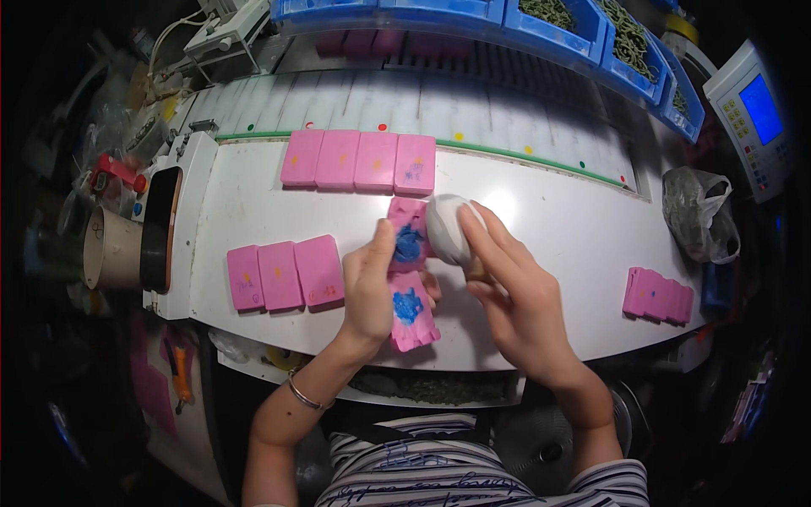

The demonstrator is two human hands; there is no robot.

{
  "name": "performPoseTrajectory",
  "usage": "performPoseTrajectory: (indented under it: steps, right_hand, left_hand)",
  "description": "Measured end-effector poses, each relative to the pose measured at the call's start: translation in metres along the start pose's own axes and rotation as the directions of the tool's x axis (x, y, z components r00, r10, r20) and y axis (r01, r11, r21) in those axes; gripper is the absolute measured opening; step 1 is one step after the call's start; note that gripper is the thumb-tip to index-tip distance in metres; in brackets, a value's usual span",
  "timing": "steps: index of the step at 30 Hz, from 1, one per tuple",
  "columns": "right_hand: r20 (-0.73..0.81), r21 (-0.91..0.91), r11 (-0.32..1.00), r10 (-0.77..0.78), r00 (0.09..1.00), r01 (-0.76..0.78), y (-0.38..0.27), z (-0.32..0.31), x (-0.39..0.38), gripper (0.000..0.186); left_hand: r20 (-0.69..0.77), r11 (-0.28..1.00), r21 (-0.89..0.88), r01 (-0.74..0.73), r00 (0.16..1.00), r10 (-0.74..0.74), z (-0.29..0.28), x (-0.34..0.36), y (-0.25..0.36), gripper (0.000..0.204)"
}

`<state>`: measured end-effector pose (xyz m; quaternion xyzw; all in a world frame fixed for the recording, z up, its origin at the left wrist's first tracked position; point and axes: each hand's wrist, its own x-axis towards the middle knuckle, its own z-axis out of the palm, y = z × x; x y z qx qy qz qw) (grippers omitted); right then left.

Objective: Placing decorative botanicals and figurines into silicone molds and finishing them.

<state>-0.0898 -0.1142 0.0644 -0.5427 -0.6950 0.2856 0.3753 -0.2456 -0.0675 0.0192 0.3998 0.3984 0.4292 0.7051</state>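
Over the middle of the white worktable, my left hand is closed on an opened pink rubber mould. Its two halves are spread one above the other, each with a blue patch on its inner face. My right hand grips a rounded white cloth pouch, held against or just over the right edge of the upper half; whether they touch I cannot tell. Fingertips showing behind the mould steady it from below. Beyond it lies a row of several closed pink moulds, and three more moulds rest to the left.
A small group of pink moulds lies at the right. Blue bins line the back. At the right edge are a clear plastic bag and a control panel with a lit screen. A phone and a beige cup stand left.
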Motion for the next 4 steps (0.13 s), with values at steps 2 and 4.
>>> performPoseTrajectory:
  steps: [2, 4]
  right_hand:
    - [-0.049, -0.139, 0.988, -0.066, 0.997, 0.059, -0.015, -0.001, -0.007, 0.070]
    - [-0.166, -0.211, 0.974, -0.123, 0.978, 0.087, -0.020, 0.001, -0.014, 0.069]
  left_hand:
    - [-0.025, 0.994, -0.006, -0.113, 0.993, 0.113, -0.011, 0.000, -0.005, 0.055]
    - [-0.097, 0.940, 0.114, -0.323, 0.938, 0.334, -0.015, 0.001, -0.007, 0.053]
